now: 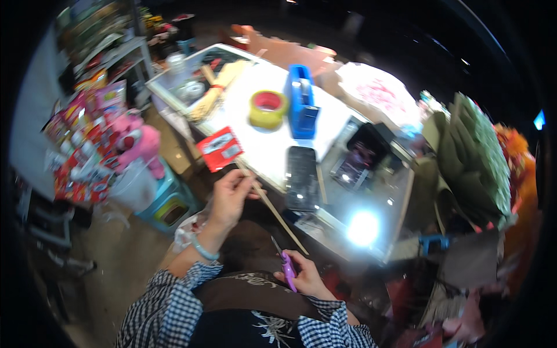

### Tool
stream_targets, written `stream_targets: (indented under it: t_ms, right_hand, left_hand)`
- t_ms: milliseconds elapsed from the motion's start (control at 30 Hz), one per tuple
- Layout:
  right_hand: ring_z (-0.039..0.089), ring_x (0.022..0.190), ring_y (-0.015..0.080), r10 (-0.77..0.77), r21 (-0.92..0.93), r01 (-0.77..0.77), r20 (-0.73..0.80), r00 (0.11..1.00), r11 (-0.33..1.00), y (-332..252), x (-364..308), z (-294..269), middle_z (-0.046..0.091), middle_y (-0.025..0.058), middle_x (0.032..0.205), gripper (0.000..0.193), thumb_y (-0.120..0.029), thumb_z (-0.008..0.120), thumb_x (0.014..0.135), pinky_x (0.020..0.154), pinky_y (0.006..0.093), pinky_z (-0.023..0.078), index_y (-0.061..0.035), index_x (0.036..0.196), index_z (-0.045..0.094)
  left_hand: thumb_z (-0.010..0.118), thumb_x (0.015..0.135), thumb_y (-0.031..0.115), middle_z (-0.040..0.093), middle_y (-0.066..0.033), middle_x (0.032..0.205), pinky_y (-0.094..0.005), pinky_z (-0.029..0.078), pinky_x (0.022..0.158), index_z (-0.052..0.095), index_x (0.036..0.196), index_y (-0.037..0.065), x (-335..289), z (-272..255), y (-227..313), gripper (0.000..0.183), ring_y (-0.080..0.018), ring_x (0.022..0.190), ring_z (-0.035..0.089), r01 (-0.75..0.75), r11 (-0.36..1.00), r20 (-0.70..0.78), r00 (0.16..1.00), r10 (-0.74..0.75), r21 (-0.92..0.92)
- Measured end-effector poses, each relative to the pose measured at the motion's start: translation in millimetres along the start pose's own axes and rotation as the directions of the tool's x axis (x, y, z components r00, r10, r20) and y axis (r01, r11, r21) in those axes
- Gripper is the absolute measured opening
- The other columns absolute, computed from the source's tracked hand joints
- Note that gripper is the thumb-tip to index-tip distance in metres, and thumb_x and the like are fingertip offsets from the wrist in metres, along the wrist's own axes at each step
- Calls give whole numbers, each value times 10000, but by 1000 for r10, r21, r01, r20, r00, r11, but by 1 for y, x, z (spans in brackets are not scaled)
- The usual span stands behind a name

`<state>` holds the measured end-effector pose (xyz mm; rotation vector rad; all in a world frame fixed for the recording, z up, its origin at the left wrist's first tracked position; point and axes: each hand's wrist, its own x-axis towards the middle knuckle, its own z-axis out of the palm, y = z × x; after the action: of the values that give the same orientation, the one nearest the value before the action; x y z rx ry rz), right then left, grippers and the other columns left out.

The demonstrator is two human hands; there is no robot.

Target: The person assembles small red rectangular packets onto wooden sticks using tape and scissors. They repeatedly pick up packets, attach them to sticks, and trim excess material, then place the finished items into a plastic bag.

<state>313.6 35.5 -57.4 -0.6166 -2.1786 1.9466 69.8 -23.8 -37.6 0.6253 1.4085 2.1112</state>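
My left hand [227,196] pinches a thin wooden stick [274,213], which slants down to the right. At the stick's upper end sits a small red packet [219,149] with a pale label; how the two are joined is too blurred to tell. My right hand [307,277] is closed round the purple handles of a pair of scissors [288,269]. Their blades point up and left, below the stick and apart from it. Beyond my hands, a dark phone [301,177] lies at the near edge of the white-topped table [246,139].
On the table stand a yellow tape roll [267,110], a blue tape dispenser [301,101] and a bundle of sticks [219,90]. A bright lamp [363,228] glares at right. Snack packets and a pink plush toy [136,142] crowd the left; dark green wrapping [458,165] stands right.
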Motion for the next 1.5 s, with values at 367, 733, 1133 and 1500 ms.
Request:
stream_targets:
  t_ms: [367, 733, 1133, 1500]
  right_hand:
    - [593, 963, 172, 3, 694, -265, 354, 935, 669, 31, 59, 36, 554, 135, 1175, 555, -395, 507, 935, 805, 280, 491, -39, 1331, 352]
    - [533, 687, 79, 249, 603, -397, 317, 915, 692, 31, 56, 51, 549, 23, 866, 362, -285, 531, 943, 578, 218, 442, -65, 1218, 450]
    - [595, 922, 154, 170, 689, -471, 460, 871, 551, 52, 76, 42, 590, 116, 1092, 524, -421, 474, 948, 739, 299, 514, -44, 1309, 425]
    - [500, 632, 44, 306, 535, -376, 219, 927, 756, 68, 69, 52, 548, -33, 775, 319, -215, 673, 844, 515, 211, 401, -69, 1108, 568]
  left_hand:
    - [541, 938, 136, 619, -68, 843, -223, 527, 625, 558, 1013, -12, -15, -17, -6, 167, -152, 760, 660, -43, 999, 5, 999, 43, 24]
    - [527, 948, 152, 592, -27, 810, -195, 503, 606, 555, 989, 21, -24, -36, -24, 140, -114, 704, 642, 21, 997, -94, 995, -13, 80]
    - [529, 950, 180, 580, -35, 858, -210, 510, 585, 546, 991, 19, -29, -39, -36, 167, -125, 753, 642, 31, 993, -71, 997, -23, 114]
    - [524, 951, 191, 565, -17, 835, -204, 503, 583, 545, 981, 37, -28, -57, -70, 158, -100, 708, 617, 158, 987, -116, 981, -155, 16]
